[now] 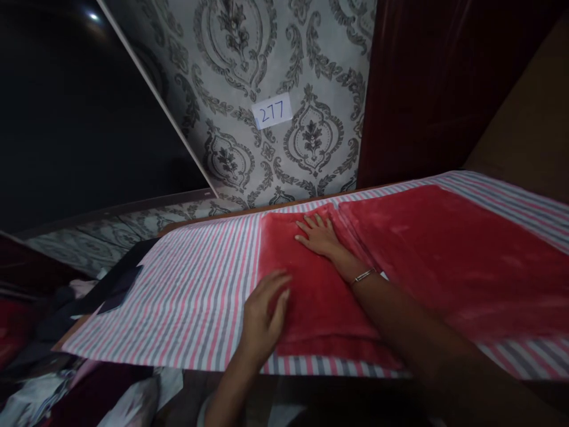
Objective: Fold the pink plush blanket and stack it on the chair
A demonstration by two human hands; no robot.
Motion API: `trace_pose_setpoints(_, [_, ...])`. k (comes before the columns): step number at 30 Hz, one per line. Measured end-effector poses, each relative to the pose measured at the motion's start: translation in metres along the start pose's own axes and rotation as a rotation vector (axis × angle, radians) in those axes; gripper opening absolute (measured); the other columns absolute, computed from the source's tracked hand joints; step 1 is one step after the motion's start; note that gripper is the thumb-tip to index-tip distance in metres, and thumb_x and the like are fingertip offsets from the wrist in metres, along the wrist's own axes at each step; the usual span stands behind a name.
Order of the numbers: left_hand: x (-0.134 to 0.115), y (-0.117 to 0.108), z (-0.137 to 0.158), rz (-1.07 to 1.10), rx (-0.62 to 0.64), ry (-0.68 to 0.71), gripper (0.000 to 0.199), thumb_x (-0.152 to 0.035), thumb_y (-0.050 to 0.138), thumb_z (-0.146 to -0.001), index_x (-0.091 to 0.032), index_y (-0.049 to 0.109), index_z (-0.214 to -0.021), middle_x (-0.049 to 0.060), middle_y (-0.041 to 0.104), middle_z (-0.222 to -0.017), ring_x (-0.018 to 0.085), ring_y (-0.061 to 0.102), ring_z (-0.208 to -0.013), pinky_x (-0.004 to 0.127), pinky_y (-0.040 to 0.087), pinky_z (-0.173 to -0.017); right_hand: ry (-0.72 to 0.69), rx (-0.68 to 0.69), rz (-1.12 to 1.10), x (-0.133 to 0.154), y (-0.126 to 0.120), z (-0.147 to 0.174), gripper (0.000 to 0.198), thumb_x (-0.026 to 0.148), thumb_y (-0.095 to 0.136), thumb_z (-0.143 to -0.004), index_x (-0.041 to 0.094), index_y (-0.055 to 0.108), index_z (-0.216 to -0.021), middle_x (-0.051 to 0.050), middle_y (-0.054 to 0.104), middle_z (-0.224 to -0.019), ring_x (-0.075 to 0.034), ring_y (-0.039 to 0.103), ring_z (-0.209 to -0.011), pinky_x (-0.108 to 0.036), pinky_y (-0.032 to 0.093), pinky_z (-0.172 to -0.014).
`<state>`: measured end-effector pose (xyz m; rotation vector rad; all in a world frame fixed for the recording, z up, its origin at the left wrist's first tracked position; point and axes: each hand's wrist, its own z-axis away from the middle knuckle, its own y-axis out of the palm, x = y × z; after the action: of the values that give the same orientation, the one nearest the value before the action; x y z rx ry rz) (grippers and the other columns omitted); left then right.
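A plush red cloth (pixel 311 296) lies on a striped sheet (pixel 195 284), its left part folded over into a flat panel. Spread flat on the upper part of that panel, near its far edge, is my right hand (pixel 319 236), with a thin bracelet (pixel 364 275) on the wrist. My left hand (pixel 263 311) is over the panel's left edge, fingers curved and apart, slightly blurred, with nothing held. Whether its fingertips touch the cloth I cannot tell. To the right, the wider part of the red cloth (pixel 462 255) stretches over the sheet. A small white tag (pixel 384 276) shows by my right forearm.
A dark screen (pixel 89 118) leans at the left. Behind stands patterned wallpaper (pixel 311 136) with a paper label (pixel 272 111) reading 277, beside a dark red panel (pixel 422 89). A dark object (pixel 120 293) rests on the sheet's left edge. Clothes (pixel 89 391) lie piled below left.
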<state>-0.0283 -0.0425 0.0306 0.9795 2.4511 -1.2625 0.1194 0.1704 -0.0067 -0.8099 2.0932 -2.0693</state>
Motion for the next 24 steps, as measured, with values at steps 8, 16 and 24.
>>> trace_pose_setpoints(8, [0.053,0.059,-0.023,-0.017,-0.115,-0.312,0.029,-0.016,0.066,-0.079,-0.019,0.061,-0.107,0.006,0.059,-0.101,0.02,0.061,-0.092,0.034,0.053,-0.08,0.003,0.009,-0.02,-0.003,0.002,-0.001,0.063,0.061,0.033,-0.1,0.031,0.035,-0.156,-0.004,0.02,-0.166,-0.034,0.012,-0.152,-0.06,0.011,-0.12])
trace_pose_setpoints(16, [0.049,0.054,-0.024,-0.123,0.064,-0.309,0.017,-0.018,0.064,-0.087,-0.018,0.064,-0.103,0.007,0.064,-0.101,0.021,0.063,-0.096,0.035,0.051,-0.086,0.001,0.005,-0.029,-0.002,0.001,0.0,0.063,0.06,0.033,-0.1,0.03,0.035,-0.156,-0.004,0.02,-0.166,-0.033,0.013,-0.152,-0.059,0.011,-0.12])
trace_pose_setpoints(24, [0.038,0.053,-0.039,-0.269,0.169,-0.432,0.017,-0.012,0.061,-0.087,-0.017,0.067,-0.102,0.008,0.067,-0.104,0.02,0.064,-0.092,0.031,0.049,-0.083,0.003,0.007,-0.026,-0.001,0.0,0.002,0.063,0.058,0.034,-0.1,0.028,0.035,-0.156,-0.004,0.02,-0.166,-0.033,0.012,-0.152,-0.058,0.009,-0.12])
